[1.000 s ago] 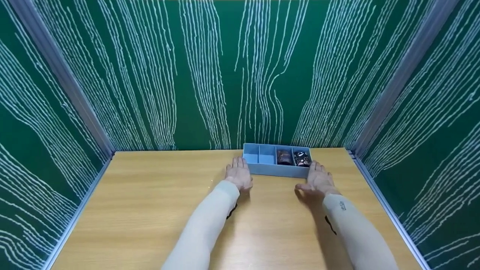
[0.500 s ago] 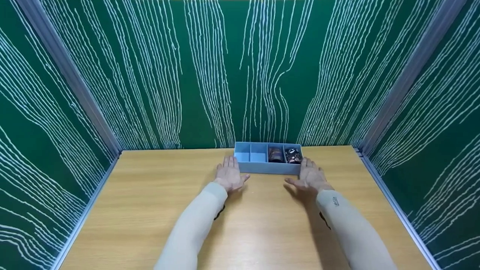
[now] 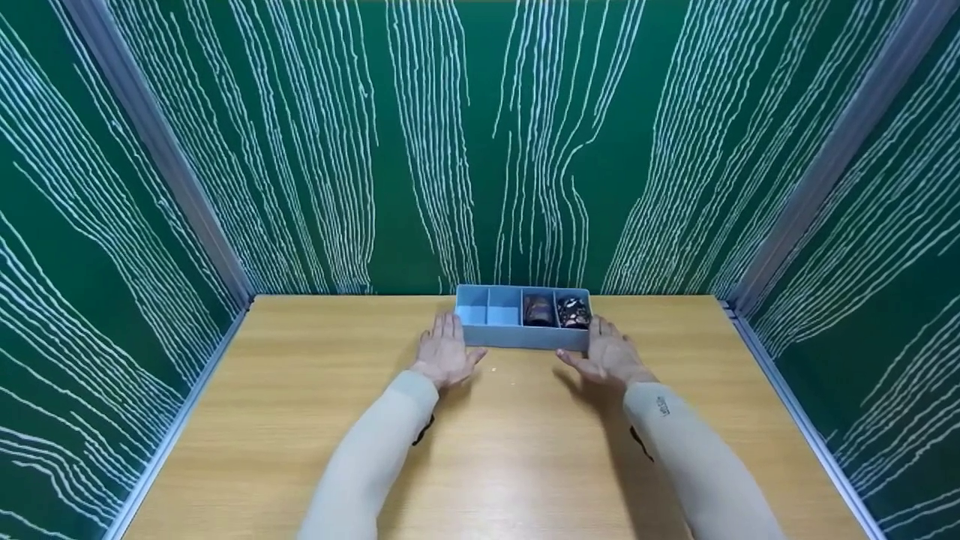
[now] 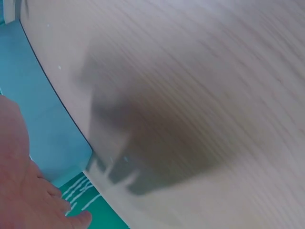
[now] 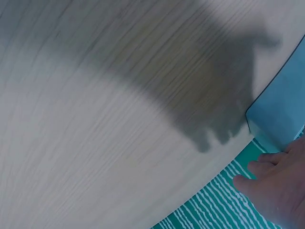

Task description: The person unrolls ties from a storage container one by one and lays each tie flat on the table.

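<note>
A light-blue divided storage box point(image 3: 491, 336) stands at the back of the table, against the green wall. Its two right-hand compartments hold a brownish rolled item point(image 3: 538, 310) and a black rolled item point(image 3: 574, 313) with a pale floral-looking pattern. At the left end of the box is my left hand point(image 3: 444, 351), fingers extended along it and thumb spread. My right hand point(image 3: 609, 352) lies likewise at the right end, its fingertips by the corner. Both wrist views show a hand beside the blue box wall point(image 4: 43, 105), neither curled round it.
Wood-grain table point(image 3: 480, 450) spreads in front of the box. A green back wall point(image 3: 420, 247) with white wavy lines rises right behind it. Grey metal posts point(image 3: 187, 187) and side walls bound the left and right.
The box has slid left along the back wall with both hands at its ends. My view has turned slightly left. The rolled items remain in their compartments.
</note>
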Demonstrator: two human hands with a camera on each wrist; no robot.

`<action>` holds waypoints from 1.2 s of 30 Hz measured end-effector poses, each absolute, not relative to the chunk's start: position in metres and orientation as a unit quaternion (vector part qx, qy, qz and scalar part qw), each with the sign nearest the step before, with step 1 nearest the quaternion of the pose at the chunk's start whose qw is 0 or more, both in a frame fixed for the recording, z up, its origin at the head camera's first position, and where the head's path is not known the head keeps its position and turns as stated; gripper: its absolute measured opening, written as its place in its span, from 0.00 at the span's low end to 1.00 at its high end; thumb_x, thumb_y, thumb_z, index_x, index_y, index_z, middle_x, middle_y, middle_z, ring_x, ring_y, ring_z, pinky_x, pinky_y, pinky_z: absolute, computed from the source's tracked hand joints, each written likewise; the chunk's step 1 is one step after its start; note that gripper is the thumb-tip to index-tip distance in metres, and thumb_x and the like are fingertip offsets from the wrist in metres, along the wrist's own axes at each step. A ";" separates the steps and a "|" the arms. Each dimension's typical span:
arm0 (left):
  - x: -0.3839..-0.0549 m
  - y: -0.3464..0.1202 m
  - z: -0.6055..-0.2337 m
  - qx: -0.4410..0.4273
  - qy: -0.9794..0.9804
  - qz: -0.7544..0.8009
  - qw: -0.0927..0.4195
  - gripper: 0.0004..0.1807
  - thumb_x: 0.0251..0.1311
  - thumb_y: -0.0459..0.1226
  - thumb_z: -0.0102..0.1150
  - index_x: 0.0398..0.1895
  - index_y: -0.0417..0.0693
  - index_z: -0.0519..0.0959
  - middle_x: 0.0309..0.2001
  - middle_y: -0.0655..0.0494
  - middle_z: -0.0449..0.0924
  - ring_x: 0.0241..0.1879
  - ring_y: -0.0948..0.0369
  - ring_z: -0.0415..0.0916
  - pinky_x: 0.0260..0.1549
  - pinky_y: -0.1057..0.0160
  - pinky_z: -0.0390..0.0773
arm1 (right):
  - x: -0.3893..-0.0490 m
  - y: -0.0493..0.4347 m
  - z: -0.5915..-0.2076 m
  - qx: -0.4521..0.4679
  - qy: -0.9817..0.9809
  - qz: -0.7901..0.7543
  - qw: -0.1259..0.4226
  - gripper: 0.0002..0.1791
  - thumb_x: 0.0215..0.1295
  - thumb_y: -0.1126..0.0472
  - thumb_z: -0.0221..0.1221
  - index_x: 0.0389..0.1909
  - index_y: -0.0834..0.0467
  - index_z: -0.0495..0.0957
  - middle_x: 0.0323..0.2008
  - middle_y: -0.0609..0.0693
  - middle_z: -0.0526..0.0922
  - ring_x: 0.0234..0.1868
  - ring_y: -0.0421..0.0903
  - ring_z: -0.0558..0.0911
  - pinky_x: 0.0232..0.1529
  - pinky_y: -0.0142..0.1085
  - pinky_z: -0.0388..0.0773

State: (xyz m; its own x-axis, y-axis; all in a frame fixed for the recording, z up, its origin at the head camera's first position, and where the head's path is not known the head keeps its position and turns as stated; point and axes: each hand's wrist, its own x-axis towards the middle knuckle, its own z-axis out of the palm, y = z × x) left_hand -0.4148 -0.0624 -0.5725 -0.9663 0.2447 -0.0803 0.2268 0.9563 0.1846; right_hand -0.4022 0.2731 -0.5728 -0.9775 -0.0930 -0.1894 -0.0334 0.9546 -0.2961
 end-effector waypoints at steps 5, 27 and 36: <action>-0.411 -0.075 -0.574 0.125 0.985 0.109 0.039 0.53 0.84 0.66 0.42 0.91 0.34 0.48 0.93 0.36 0.45 0.94 0.40 0.45 0.91 0.35 0.59 | -0.401 0.263 -0.572 -0.037 0.982 -0.155 0.098 0.76 0.73 0.14 0.49 0.89 0.74 0.34 0.90 0.76 0.41 0.92 0.75 0.45 0.92 0.70 0.43; -0.396 -0.110 -0.573 0.084 0.987 0.136 0.032 0.55 0.83 0.66 0.45 0.91 0.32 0.48 0.93 0.34 0.46 0.93 0.38 0.45 0.91 0.35 0.58 | -0.406 0.230 -0.570 -0.065 0.979 -0.154 0.121 0.82 0.64 0.07 0.48 0.90 0.70 0.33 0.91 0.73 0.39 0.93 0.72 0.44 0.93 0.66 0.44; -0.392 -0.124 -0.573 0.079 0.986 0.142 0.029 0.55 0.83 0.65 0.47 0.91 0.31 0.48 0.92 0.33 0.46 0.93 0.37 0.45 0.90 0.34 0.59 | -0.407 0.220 -0.572 -0.105 0.977 -0.158 0.093 0.76 0.71 0.18 0.58 0.90 0.72 0.35 0.90 0.74 0.44 0.92 0.72 0.49 0.94 0.61 0.49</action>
